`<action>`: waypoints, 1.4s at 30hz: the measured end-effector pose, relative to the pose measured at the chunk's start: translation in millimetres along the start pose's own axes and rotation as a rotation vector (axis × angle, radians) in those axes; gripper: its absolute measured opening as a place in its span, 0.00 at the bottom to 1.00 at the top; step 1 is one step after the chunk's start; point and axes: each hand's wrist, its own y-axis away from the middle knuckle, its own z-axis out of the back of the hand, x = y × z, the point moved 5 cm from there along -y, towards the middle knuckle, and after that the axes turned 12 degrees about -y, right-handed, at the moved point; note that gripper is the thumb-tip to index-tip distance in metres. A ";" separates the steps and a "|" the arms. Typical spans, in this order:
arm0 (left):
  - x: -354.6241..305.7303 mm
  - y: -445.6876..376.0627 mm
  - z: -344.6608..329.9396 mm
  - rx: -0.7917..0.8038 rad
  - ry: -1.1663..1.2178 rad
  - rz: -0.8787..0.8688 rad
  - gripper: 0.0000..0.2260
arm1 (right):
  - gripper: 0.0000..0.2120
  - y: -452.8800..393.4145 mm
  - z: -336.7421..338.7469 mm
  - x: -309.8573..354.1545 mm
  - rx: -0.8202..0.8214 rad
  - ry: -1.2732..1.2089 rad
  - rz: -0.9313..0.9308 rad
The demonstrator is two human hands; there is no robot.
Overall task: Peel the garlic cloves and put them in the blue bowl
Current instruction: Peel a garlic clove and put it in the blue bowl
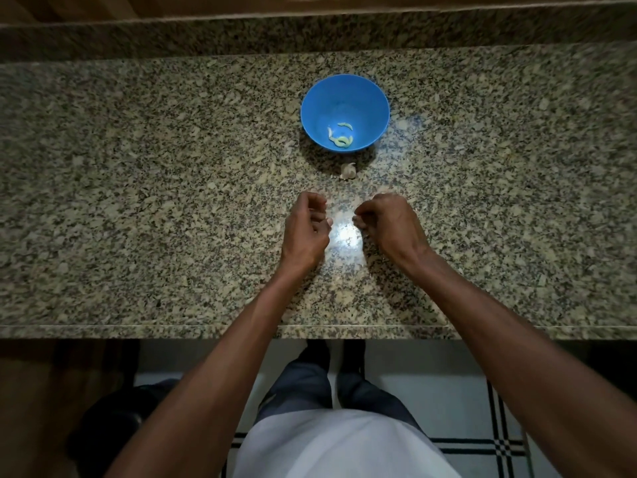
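A blue bowl [345, 112] stands on the granite counter [172, 201] and holds several pale peeled garlic cloves [341, 136] at its bottom. Just in front of the bowl lies a small unpeeled garlic piece [348, 171] with papery skin. My left hand [306, 225] and my right hand [387, 224] hover side by side over the counter, nearer to me than the garlic piece and a short gap apart. Both hands have their fingers curled inward, and I see nothing held in either. Neither hand touches the garlic or the bowl.
The counter's raised back ledge [310, 32] runs along the far side, and its front edge [206, 331] is close to my body. Below it are a tiled floor [448, 391] and a dark object [113, 426] on the left.
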 end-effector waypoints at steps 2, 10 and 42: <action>5.0 0.7 0.6 -0.014 -0.055 -0.022 0.15 | 0.09 2.2 -5.8 -0.3 0.039 0.146 0.017; 10.4 0.8 -1.4 -0.044 -0.093 -0.025 0.12 | 0.09 2.3 -12.4 1.5 0.119 0.284 0.108; -15.1 -3.3 3.6 -0.045 -0.151 -0.144 0.06 | 0.07 0.1 -21.6 4.0 -0.139 -0.297 -0.176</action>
